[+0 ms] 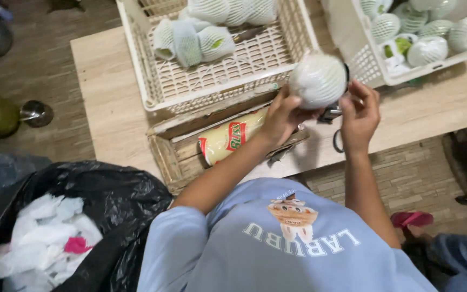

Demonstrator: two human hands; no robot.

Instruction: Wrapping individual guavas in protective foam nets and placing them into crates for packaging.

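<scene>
A: Where is the wrapped fruit (318,80) right now?

B: Up in the air over the near edge of the wooden table (109,92), between the 2 hands. The left hand (283,116) is clamped on its lower left side, fingers curled under it, so it carries the weight.

A: And the right hand (359,114)?

B: Just beside the fruit on its right, fingertips touching or nearly touching the white foam net. I cannot tell if it grips. A small dark tool (331,112) sits below the fruit between the hands; which hand has it is unclear.

A: Does the fruit have a long axis?

B: Hardly, it looks round. The left hand is the closer one, directly under it.

A: What lies around?

B: 2 white plastic baskets: the middle basket (147,81) just beyond the fruit, holding a few netted fruits, and the right basket (368,65), fuller. Below the left forearm, a wooden crate (163,154) with a yellow roll (228,141). A black bag (120,200) of white scraps sits at the lower left.
</scene>
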